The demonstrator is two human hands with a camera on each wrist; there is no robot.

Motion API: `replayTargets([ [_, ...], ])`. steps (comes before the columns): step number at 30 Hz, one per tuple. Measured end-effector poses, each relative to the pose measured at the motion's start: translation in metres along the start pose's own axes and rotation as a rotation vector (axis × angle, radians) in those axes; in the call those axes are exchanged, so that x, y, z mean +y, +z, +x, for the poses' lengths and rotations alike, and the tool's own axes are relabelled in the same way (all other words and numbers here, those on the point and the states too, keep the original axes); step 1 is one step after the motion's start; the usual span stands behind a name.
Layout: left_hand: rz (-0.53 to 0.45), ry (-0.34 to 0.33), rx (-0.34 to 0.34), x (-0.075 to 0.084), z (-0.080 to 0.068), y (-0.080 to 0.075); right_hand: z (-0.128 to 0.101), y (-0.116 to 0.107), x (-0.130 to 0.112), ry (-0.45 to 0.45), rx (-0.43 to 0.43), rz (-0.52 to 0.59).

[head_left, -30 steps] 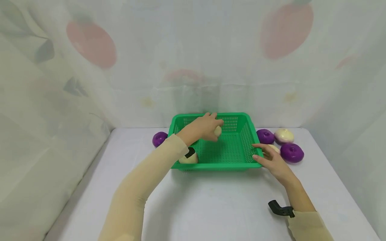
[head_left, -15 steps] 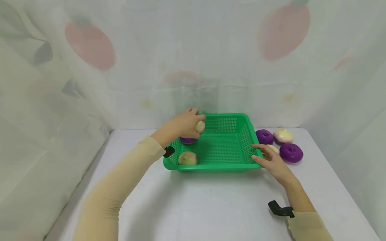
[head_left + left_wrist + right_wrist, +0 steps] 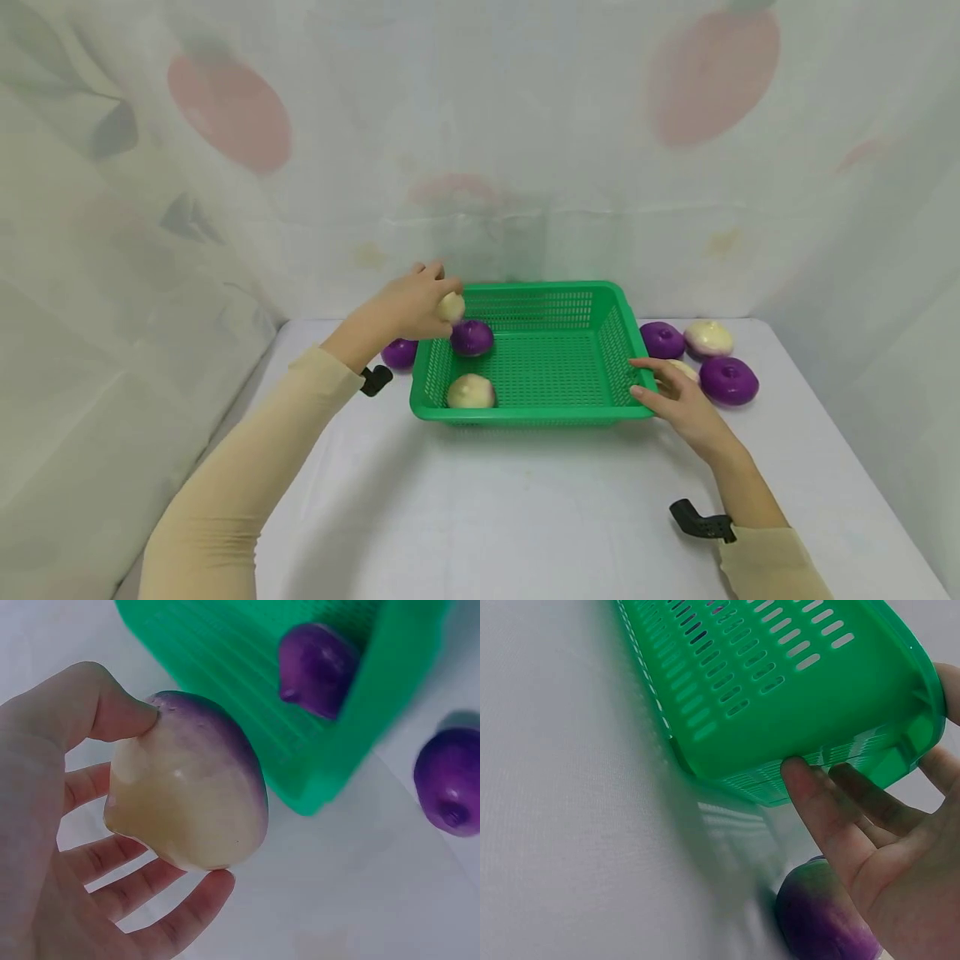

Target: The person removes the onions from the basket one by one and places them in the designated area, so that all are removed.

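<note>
Cream turnip with a purple crown (image 3: 187, 780) is pinched between the thumb and fingers of my left hand (image 3: 411, 302). In the head view that hand is over the back left corner of the green basket (image 3: 536, 414). Inside the basket, along its left side, lie a purple turnip-shaped vegetable (image 3: 472, 338) and a cream turnip (image 3: 471, 392). My right hand (image 3: 686, 408) grips the basket's rim at the front right corner, with two fingertips over the rim and other fingers against the outer wall (image 3: 750, 712).
Left of the basket sits another purple vegetable (image 3: 400, 353), partly hidden by the left hand. To the right are purple ones (image 3: 728, 381) (image 3: 662, 341) and cream turnips (image 3: 708, 338) (image 3: 684, 370). A printed curtain (image 3: 480, 150) hangs behind the white table (image 3: 525, 517).
My left hand has carried the cream turnip leftward from over the basket's middle to its left back corner. The right hand has stayed on the rim.
</note>
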State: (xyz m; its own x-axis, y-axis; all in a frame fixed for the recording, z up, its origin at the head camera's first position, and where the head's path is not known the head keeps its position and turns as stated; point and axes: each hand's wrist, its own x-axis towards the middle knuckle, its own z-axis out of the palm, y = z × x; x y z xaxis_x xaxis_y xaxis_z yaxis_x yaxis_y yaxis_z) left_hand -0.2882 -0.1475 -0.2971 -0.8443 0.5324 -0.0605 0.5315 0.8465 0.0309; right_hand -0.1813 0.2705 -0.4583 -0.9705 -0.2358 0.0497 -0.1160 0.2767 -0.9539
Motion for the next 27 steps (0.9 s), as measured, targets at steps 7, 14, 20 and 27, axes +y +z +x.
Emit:
replayTargets([
  [7,-0.028,-0.068,0.008,-0.028,-0.014,0.007,0.0,0.0,-0.001,-0.003,-0.003,0.006],
  [14,-0.052,-0.153,0.017,-0.051,-0.027,0.018,-0.001,0.0,-0.001,0.002,0.0,-0.009],
  [20,-0.074,-0.207,0.026,-0.07,-0.033,0.028,-0.001,0.001,-0.002,0.002,0.002,-0.005],
  [27,-0.114,-0.278,0.029,-0.092,-0.04,0.038,-0.002,0.001,-0.002,-0.007,0.003,-0.002],
])
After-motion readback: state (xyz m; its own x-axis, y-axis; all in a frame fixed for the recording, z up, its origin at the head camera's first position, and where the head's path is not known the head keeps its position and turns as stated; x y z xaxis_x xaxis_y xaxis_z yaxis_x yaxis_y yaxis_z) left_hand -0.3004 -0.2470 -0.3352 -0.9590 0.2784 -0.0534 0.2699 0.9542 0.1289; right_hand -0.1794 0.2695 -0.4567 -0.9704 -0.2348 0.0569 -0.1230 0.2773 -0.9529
